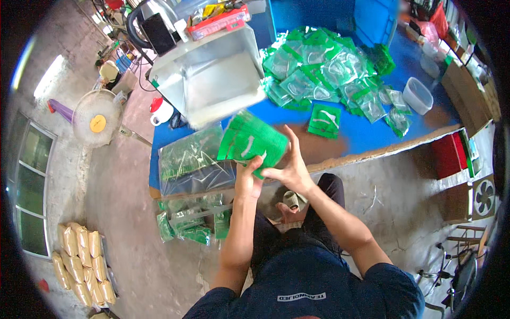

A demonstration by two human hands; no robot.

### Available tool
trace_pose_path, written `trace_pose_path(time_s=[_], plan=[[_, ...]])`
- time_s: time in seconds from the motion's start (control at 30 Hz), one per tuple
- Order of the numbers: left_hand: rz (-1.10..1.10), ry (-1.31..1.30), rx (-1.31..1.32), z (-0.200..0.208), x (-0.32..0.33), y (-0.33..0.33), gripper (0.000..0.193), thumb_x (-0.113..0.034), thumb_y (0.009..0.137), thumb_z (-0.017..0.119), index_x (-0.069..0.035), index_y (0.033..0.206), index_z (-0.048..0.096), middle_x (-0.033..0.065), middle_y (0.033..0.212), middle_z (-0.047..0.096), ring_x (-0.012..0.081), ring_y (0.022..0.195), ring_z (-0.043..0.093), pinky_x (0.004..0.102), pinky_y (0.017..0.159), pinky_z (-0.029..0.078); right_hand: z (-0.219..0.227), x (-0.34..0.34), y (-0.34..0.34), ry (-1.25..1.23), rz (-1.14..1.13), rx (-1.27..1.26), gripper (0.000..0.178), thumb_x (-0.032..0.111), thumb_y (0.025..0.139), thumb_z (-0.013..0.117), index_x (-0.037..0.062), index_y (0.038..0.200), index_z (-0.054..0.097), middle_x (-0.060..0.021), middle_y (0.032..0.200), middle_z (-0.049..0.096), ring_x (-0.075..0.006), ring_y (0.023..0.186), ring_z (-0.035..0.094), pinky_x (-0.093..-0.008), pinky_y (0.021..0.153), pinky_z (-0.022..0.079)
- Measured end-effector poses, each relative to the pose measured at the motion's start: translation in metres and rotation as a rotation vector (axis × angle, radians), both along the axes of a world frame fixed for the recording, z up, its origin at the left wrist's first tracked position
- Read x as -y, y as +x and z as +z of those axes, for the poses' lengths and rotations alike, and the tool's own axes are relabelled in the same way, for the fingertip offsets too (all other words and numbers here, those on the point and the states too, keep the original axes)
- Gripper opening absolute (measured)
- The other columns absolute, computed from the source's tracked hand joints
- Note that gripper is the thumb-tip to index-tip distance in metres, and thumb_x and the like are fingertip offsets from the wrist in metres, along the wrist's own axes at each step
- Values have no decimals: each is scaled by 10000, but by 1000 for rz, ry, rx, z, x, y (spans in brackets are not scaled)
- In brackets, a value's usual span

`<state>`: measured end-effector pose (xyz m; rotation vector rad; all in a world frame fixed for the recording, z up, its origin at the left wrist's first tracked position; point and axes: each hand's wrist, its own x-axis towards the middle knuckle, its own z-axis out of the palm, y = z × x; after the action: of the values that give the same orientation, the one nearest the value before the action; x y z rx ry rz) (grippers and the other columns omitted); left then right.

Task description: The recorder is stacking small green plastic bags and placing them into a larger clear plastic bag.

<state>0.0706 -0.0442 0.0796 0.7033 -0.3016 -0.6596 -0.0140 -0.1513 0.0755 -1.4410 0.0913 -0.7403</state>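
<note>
A stack of flat green packets point(252, 139) with white markings is held up over the table's front edge. My left hand point(248, 178) grips it from below, thumb on the front face. My right hand point(293, 169) is curved round its right edge, fingers and thumb against the packets. Left of the stack, a large clear plastic bag point(199, 157) lies on the blue table, with green packets visible inside. A single green packet point(324, 120) lies to the right of my hands. Behind it spreads a big heap of clear and green packets point(319, 69).
An open whitish bin point(223, 74) stands at the back left of the table point(287, 119), with a red box point(220, 24) on it. A clear plastic tub point(418, 95) sits right of the heap. Below the table's left edge are more bagged green packets point(194, 218). A fan point(95, 119) stands at left.
</note>
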Motion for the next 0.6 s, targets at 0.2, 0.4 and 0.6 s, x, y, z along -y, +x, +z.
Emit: trace_pose_path(time_s=[0.2, 0.4, 0.6], plan=[[-63, -201, -184, -2, -15, -4, 524, -193, 902, 668, -74, 1363, 448, 68, 1271, 551, 220, 1222, 502, 404, 1014, 440, 15, 3, -6, 196, 53, -34, 999, 58, 688, 857, 59, 1440, 199, -167, 1297, 474, -241, 1203, 503, -381, 1026, 444], [630, 59, -176, 3, 7, -5, 282, -163, 835, 769, -10, 1000, 599, 74, 903, 642, 169, 786, 632, 308, 682, 538, 14, -18, -9, -24, -4, -237, 919, 132, 705, 828, 24, 1387, 220, -204, 1224, 495, -260, 1145, 523, -374, 986, 452], [467, 91, -198, 3, -14, -5, 359, -285, 892, 705, -30, 1115, 587, 101, 1062, 642, 200, 978, 626, 340, 828, 521, 29, -16, -14, -93, -74, -193, 883, 166, 701, 853, 31, 1360, 281, -164, 1198, 520, -245, 1117, 529, -366, 968, 454]])
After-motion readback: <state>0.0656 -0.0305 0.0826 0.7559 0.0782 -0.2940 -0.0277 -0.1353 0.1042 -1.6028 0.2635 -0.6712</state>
